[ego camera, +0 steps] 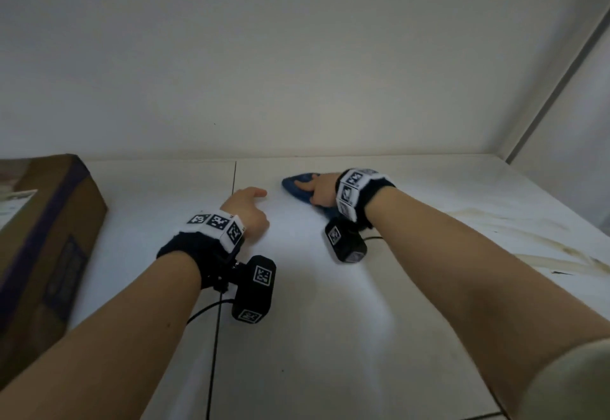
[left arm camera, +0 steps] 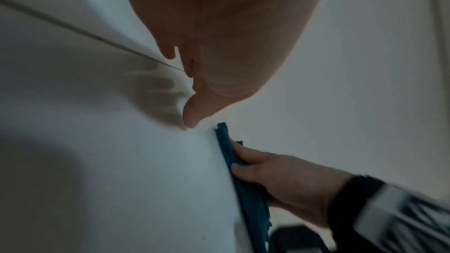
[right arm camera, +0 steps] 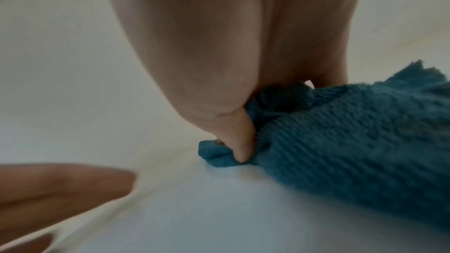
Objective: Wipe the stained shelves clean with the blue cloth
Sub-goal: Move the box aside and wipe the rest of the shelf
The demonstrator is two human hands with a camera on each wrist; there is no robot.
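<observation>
The blue cloth (ego camera: 294, 184) lies bunched on the white shelf (ego camera: 330, 320) near the back wall. My right hand (ego camera: 317, 190) presses down on it, fingers laid over the cloth (left arm camera: 250, 195). In the right wrist view the thumb (right arm camera: 241, 141) digs into a fold of the cloth (right arm camera: 353, 132), which bunches up under the palm. My left hand (ego camera: 247, 205) rests on the bare shelf just left of the cloth, holding nothing, its fingers (right arm camera: 60, 180) stretched out. Brownish stain streaks (ego camera: 554, 248) run across the shelf at the right, apart from the cloth.
A brown cardboard box (ego camera: 49, 238) stands on the shelf at the left. A dark seam (ego camera: 218, 304) runs front to back under my left wrist. The back wall (ego camera: 297, 56) and the right side wall (ego camera: 577, 122) close the space in.
</observation>
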